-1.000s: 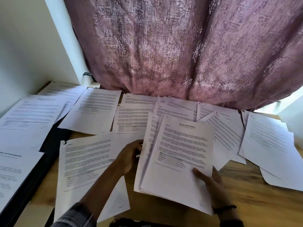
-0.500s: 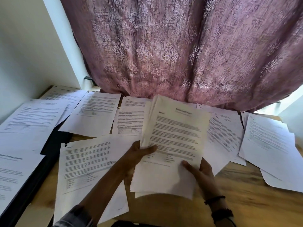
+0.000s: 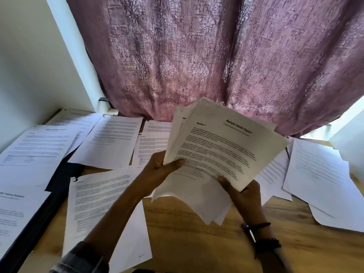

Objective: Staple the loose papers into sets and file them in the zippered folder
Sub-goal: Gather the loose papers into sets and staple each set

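Backdrop: mauve patterned curtain (image 3: 197, 56), white wall (image 3: 29, 56) at left. Wooden desk (image 3: 187, 245), strewn with printed sheets: a row along the far edge (image 3: 110, 142), more at right (image 3: 319, 174), one set (image 3: 102, 203) near the front left. Dark folder (image 3: 63, 174), far left, lying flat, largely covered by pages. Sheaf of papers (image 3: 226, 150), lifted clear of the desk and tilted, top page headed "Sample Health Report". Left hand (image 3: 157, 172) pinches its left edge, thumb on the front. Right hand (image 3: 242, 192) grasps its lower right corner. Dark bands (image 3: 262, 233) on the right wrist.
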`<act>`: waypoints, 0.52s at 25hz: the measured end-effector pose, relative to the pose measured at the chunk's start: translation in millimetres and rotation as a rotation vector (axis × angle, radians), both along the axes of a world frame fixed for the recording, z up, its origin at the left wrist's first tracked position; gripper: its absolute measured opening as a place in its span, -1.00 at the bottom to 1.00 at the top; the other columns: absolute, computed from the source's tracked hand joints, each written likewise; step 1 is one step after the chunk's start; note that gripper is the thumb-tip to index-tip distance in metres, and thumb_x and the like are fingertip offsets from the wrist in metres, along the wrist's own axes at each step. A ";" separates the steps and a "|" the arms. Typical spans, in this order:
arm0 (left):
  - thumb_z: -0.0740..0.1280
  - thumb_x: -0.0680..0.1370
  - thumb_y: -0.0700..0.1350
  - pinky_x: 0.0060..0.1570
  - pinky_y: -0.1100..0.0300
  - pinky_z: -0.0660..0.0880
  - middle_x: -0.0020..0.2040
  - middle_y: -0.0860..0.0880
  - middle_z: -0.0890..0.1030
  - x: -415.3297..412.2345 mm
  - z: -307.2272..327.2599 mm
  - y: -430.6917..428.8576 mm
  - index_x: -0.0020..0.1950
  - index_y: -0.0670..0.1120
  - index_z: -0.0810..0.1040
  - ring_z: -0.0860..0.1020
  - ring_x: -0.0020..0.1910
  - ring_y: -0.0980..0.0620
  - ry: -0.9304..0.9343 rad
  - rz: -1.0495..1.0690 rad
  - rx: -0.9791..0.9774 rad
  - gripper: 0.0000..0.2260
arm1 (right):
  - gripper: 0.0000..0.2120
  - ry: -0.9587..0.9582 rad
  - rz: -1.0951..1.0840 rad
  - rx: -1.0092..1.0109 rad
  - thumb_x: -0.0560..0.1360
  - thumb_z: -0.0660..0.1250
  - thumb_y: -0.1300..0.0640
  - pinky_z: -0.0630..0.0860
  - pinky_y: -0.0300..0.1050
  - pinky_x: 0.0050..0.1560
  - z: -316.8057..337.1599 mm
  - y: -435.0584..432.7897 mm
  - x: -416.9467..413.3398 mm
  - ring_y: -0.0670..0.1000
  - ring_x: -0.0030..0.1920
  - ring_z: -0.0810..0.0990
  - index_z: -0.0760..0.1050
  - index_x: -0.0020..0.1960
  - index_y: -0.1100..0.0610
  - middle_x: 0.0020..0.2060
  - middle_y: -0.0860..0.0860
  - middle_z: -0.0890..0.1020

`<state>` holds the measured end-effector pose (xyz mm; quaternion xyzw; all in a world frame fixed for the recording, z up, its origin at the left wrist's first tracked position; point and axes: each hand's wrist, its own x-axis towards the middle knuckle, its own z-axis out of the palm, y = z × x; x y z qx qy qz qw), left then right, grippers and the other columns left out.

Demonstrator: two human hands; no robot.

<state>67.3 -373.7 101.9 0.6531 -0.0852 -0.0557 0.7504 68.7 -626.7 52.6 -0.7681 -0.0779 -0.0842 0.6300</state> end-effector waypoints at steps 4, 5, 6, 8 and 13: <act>0.36 0.55 -0.11 0.07 -0.05 0.61 0.12 -0.05 0.64 -13.1 -26.6 -18.8 0.28 -0.07 0.51 0.59 0.18 -0.11 -0.057 0.189 0.013 -0.70 | -0.69 -0.010 -0.008 -0.062 0.41 0.46 0.03 0.59 -0.34 -0.13 -22.0 10.3 -12.9 -0.25 -0.01 0.64 0.50 0.12 -0.10 -0.04 -0.20 0.65; 0.37 0.52 -0.10 0.08 -0.08 0.60 0.11 -0.05 0.65 -16.2 -32.5 -21.7 0.27 -0.08 0.51 0.60 0.18 -0.10 -0.038 0.224 0.017 -0.68 | -0.64 0.002 0.012 -0.071 0.41 0.45 -0.03 0.60 -0.29 -0.07 -28.0 11.3 -14.7 -0.20 0.04 0.63 0.50 0.17 -0.04 0.03 -0.14 0.64; 0.37 0.52 -0.11 0.09 -0.07 0.60 0.11 -0.02 0.65 -18.0 -38.9 -23.5 0.26 -0.07 0.51 0.60 0.17 -0.07 -0.028 0.247 0.029 -0.69 | -0.58 0.002 0.025 -0.079 0.42 0.45 -0.06 0.61 -0.25 -0.03 -32.9 11.7 -16.0 -0.17 0.09 0.62 0.49 0.22 0.02 0.08 -0.10 0.63; 0.34 0.57 -0.19 0.07 0.03 0.61 0.10 0.06 0.66 -19.7 -46.3 -26.1 0.24 -0.03 0.50 0.61 0.16 0.00 -0.031 0.269 0.071 -0.74 | -0.54 -0.008 0.043 -0.084 0.44 0.45 -0.02 0.60 -0.25 0.01 -35.7 11.0 -16.4 -0.15 0.14 0.60 0.47 0.27 0.11 0.13 -0.10 0.60; 0.32 0.57 -0.20 -0.13 0.25 0.62 -0.03 0.25 0.68 -19.3 -41.1 -16.6 0.13 0.05 0.53 0.65 0.01 0.18 -0.057 0.340 0.185 -0.81 | -0.37 0.165 0.084 -0.179 0.37 0.40 -0.30 0.54 -0.21 0.11 -35.4 -13.3 -22.9 -0.16 0.19 0.53 0.41 0.33 -0.01 0.17 -0.22 0.55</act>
